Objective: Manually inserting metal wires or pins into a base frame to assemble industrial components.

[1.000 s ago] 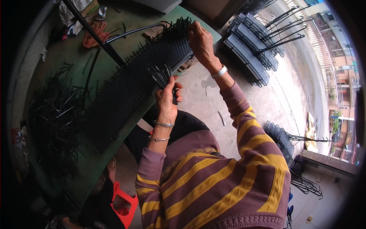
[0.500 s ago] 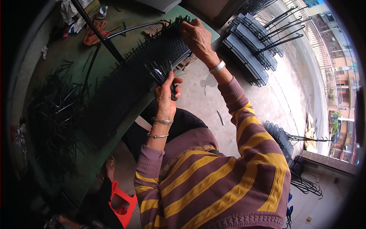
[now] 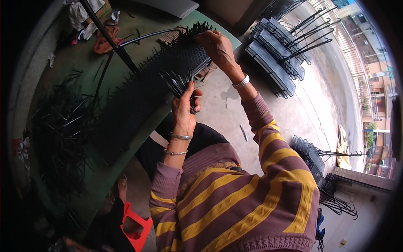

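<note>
Here, a bundle of thin black metal pins (image 3: 176, 82) is gripped upright in the left hand (image 3: 184, 110), fingers closed around it. The right hand (image 3: 216, 45) is pressed, fingers curled, on the far end of a long black perforated panel (image 3: 147, 94) studded with pins, laid across the green table (image 3: 75, 63). A heap of loose black pins (image 3: 58, 130) is spread on the table's left side. Finished panels (image 3: 273, 54) are stacked on the concrete floor (image 3: 319, 113) beyond.
</note>
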A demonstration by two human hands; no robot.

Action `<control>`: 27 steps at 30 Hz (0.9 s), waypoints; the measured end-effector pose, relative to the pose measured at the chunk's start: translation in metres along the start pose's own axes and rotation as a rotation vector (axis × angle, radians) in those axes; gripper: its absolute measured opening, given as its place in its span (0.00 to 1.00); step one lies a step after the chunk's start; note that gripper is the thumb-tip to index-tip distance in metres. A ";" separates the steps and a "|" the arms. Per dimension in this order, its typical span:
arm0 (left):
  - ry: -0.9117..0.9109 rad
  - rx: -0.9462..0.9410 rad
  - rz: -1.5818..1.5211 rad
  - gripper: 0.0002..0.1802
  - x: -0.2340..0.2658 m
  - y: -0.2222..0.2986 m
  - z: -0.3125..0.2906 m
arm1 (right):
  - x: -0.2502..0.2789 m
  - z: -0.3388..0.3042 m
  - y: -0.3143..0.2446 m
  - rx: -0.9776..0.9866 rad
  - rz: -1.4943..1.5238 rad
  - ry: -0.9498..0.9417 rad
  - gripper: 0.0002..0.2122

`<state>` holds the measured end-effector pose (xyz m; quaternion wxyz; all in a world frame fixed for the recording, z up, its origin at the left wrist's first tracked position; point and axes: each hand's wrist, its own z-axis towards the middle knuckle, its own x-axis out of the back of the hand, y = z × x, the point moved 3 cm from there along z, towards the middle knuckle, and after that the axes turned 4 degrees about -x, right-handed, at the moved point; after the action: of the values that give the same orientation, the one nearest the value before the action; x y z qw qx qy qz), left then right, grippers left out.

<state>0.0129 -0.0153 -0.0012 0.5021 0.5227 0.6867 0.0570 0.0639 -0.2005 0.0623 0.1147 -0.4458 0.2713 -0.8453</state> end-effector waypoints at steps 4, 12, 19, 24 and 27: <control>-0.012 0.027 0.039 0.13 0.001 0.000 0.001 | 0.005 -0.049 -0.013 -0.316 0.512 -0.573 0.11; 0.037 -0.001 0.120 0.15 -0.006 -0.001 0.001 | 0.008 -0.062 -0.008 -0.317 0.805 -0.606 0.07; 0.125 -0.047 0.091 0.16 0.012 0.005 0.019 | 0.020 -0.029 -0.003 -0.176 0.533 -0.211 0.03; 0.138 -0.049 0.058 0.13 0.003 0.005 0.013 | 0.016 -0.019 0.012 -0.063 0.287 0.105 0.03; 0.119 -0.023 0.058 0.13 0.007 -0.001 0.015 | 0.014 -0.006 0.017 0.110 0.143 0.274 0.00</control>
<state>0.0237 -0.0169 -0.0140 0.4643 0.5323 0.6992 0.1104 0.0498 -0.2181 0.0599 0.1607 -0.2992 0.2688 -0.9013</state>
